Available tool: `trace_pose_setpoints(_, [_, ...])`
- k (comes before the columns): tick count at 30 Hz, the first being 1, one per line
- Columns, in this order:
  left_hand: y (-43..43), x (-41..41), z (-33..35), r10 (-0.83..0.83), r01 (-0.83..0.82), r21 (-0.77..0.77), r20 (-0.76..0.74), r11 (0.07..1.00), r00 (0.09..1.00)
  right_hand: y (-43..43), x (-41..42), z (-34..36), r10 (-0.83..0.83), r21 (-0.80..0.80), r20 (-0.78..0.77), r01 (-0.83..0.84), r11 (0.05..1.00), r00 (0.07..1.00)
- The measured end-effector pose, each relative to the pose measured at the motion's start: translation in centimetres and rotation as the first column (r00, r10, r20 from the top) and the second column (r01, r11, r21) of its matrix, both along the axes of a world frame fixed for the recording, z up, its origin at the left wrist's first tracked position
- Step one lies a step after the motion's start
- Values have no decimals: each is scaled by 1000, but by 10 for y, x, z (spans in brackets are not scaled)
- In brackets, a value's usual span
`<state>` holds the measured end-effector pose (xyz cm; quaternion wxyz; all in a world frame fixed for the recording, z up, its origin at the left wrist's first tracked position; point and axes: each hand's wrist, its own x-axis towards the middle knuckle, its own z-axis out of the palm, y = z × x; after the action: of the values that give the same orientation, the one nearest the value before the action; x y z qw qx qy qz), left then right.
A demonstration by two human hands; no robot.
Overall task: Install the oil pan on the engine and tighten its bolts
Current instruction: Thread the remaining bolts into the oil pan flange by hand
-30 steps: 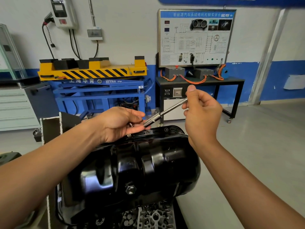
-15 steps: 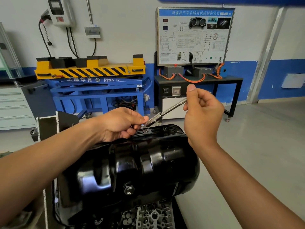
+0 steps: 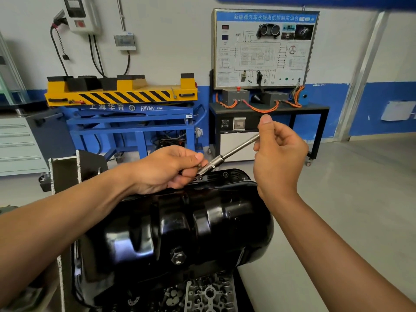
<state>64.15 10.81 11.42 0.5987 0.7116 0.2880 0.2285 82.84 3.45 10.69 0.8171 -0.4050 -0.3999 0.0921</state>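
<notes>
- We see the black oil pan (image 3: 180, 221) in the lower middle of the view. It sits on the engine (image 3: 209, 293), whose grey cast metal shows just below it.
- A hex drain plug (image 3: 178, 255) sits on the pan's near face.
- Along the pan's far edge runs the flange (image 3: 221, 175), and we can make out slots and holes in it.
- The left hand (image 3: 166, 170) reaches over the pan from the left. Its thumb and fingertips pinch a small bolt (image 3: 199, 165) just above the flange.
- A slim steel driver (image 3: 229, 154) slants down to the left, and its knurled socket end meets the bolt at the left fingertips.
- The right hand (image 3: 279, 154) grips the driver's upper end with curled fingers, thumb pointing up, above the pan's right end.
- We cannot tell whether the bolt has entered a hole.
- Behind the pan on the left stands a lift (image 3: 121, 93) with a yellow striped top on a blue frame.
- To its right, a wiring board (image 3: 265, 48) stands on a black desk (image 3: 270, 108), with orange cables (image 3: 261, 109) looping along the desk's front edge.
- A charger (image 3: 78, 14) hangs on the wall at the upper left, and grey drawers (image 3: 18, 145) stand at the far left.
- Grey floor (image 3: 360, 199) spreads to the right.
</notes>
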Motion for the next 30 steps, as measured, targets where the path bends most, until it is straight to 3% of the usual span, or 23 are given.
trace_pose_setpoints(2, [1, 0, 0, 21, -10, -143, 81, 990, 996, -1, 0, 0, 3, -11, -23, -3, 1000, 1000])
trace_pose_setpoints(5, [1, -1, 0, 31, 0, -217, 140, 976, 990, -2, 0, 0, 1, -17, -39, -1, 1000, 999])
trace_pose_setpoints(19, [0, -5, 3, 8, 44, -246, 208, 968, 978, 0, 4, 1, 58, -76, -298, -84, 994, 953])
trace_pose_setpoints(30, [-7, -5, 5, -13, 46, -144, 224, 989, 975, 1, 15, 3, 182, -274, -535, -373, 886, 825])
